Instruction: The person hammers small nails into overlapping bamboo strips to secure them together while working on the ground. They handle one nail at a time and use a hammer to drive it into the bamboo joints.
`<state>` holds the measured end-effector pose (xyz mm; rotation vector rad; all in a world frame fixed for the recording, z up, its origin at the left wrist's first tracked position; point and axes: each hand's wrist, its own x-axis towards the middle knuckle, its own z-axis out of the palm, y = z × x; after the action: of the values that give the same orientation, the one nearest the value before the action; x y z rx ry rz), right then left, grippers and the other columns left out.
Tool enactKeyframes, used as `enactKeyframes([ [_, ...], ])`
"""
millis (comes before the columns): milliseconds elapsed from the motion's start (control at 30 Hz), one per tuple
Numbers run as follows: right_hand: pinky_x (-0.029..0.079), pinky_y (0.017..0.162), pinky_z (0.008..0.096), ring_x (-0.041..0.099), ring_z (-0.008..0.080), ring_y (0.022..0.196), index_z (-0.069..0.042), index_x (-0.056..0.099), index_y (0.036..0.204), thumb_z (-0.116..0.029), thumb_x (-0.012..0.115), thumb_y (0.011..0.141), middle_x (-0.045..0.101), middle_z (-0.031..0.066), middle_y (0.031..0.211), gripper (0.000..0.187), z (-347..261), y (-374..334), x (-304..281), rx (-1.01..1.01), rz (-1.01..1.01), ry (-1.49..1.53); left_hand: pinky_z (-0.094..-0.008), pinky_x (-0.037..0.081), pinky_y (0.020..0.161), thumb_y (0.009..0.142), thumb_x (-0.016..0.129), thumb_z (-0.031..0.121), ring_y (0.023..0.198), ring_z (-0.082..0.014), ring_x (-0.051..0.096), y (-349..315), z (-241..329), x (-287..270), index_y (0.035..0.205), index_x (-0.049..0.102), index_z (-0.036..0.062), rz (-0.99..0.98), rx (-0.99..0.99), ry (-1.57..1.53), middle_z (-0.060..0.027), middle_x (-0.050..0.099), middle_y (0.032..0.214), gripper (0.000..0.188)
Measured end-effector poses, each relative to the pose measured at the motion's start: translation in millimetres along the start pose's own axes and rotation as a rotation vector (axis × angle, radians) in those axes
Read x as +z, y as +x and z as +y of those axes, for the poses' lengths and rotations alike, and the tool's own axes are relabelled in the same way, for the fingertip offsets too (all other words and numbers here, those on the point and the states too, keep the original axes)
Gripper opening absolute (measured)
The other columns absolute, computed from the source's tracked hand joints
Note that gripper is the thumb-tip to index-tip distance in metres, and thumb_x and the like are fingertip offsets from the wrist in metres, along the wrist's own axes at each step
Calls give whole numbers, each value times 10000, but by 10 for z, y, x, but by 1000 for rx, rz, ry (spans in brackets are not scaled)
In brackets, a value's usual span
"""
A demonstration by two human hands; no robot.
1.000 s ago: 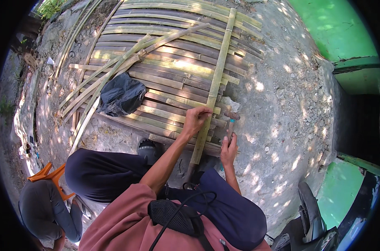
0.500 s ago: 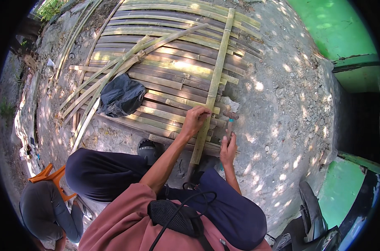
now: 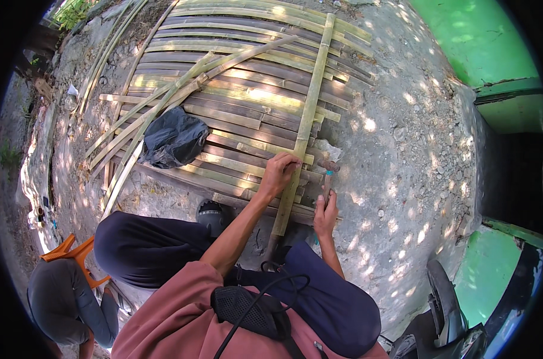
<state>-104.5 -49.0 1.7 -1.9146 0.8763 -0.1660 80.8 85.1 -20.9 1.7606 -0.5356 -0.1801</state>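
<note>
My right hand (image 3: 326,213) is closed round the handle of a hammer (image 3: 329,165), whose rusty head points away from me beside the bamboo. A turquoise band wraps the handle just under the head. My left hand (image 3: 278,175) rests at a long bamboo strip (image 3: 310,102), its fingertips pinched together on the strip's face. What the pinch holds is too small to make out. The strip crosses over a row of bamboo slats (image 3: 235,90) near their right ends. Its near end reaches down between my legs.
Loose bamboo strips (image 3: 163,99) and a black plastic bag (image 3: 174,137) lie on the slats. Another person (image 3: 65,299) sits by an orange chair (image 3: 74,254) at the lower left. A motorbike wheel (image 3: 443,299) is at the lower right, near a green wall (image 3: 481,42).
The hammer has shifted very slightly in my right hand. My left hand keeps its pinch at the same place on the strip.
</note>
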Motion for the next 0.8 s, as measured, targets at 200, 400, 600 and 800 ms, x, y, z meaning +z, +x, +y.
enactKeyframes([
  [200,452,634,391,585,214,646,-37,590,1443,-257,555,1120,612,113,747,392,-37,-9,-18,-20,1,-10,-368,640,763,915,776,-49,902,-268,783,-9,29,0,1033,781,-6,12,-11,-28,-120,785,1009,126],
  [400,442,629,391,564,210,637,-32,589,1440,-259,550,1123,582,97,729,391,-47,-14,0,-15,1,14,-341,655,786,925,776,-42,905,-249,798,-10,17,-6,1043,790,-13,10,-19,-46,-127,784,1012,122],
  [600,441,627,395,563,216,634,-36,589,1441,-260,548,1124,583,98,727,390,-31,-11,-13,-18,0,-6,-315,663,794,926,766,-36,897,-209,805,26,57,-35,1045,794,-20,-17,-86,-119,-125,790,1019,123],
  [800,444,627,396,586,217,644,-42,589,1443,-255,548,1125,601,97,738,385,-40,-17,-7,-13,2,15,-304,661,765,926,769,-9,894,-175,799,49,53,-61,1034,795,-24,14,-132,-145,-109,790,1011,112],
])
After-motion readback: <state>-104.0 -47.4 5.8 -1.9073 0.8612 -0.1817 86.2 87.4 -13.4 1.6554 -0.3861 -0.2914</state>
